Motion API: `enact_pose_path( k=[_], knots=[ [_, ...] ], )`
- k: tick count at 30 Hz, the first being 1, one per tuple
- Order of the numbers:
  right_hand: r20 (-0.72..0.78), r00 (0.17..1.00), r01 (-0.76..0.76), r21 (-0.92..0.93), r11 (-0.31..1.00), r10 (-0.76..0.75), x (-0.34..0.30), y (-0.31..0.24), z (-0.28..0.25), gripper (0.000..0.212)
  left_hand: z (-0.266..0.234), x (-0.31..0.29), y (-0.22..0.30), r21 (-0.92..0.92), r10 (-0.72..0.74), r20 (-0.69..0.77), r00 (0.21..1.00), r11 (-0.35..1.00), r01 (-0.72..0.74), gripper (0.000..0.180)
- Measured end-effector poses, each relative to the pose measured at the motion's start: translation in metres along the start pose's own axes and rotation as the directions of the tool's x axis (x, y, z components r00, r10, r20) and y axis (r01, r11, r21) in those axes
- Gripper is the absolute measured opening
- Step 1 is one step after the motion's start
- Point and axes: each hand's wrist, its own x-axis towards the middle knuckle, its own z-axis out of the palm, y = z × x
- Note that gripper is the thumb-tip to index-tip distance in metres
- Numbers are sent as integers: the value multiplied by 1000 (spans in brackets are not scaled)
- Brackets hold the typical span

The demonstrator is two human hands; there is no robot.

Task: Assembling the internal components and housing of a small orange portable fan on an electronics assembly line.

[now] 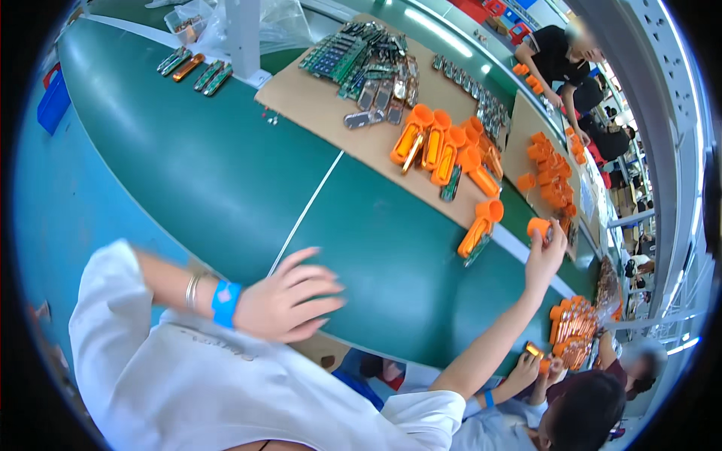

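My left hand (pixel 289 301), with a blue wristband, hovers over the near edge of the green table, its fingers apart and nothing in them. Stretched out to the right, my right hand (pixel 547 246) grips an orange plastic housing (pixel 538 226); my fingers hide part of it. Left of that hand, another orange housing (pixel 475 234) lies with a green circuit board (pixel 477 253) at its edge. Farther off, several orange housings (pixel 444 143) with round cup-like ends sit in a cluster on a brown cardboard sheet (pixel 316 116). A green board (pixel 452 184) rests beside them.
Stacked circuit boards (pixel 338 56) cover the far cardboard. A metal post (pixel 245 37) rises from the table (pixel 195 150), near a plastic bag (pixel 282 26). At right, co-workers' hands (pixel 526 370) handle a housing beside a packed orange group (pixel 575 327). More orange housings (pixel 553 177) lie across a divider.
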Motion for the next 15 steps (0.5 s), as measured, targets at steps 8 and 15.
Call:
enact_pose_path(
  k=[8,15],
  knots=[
    [22,955,-296,94,951,295,-140,-124,-71,44,135,211,-31,-31,-328,107,939,942,333,66],
    [147,955,-273,84,958,259,-205,-179,-90,42,209,253,-43,241,-640,-38,768,740,628,67]
  ],
)
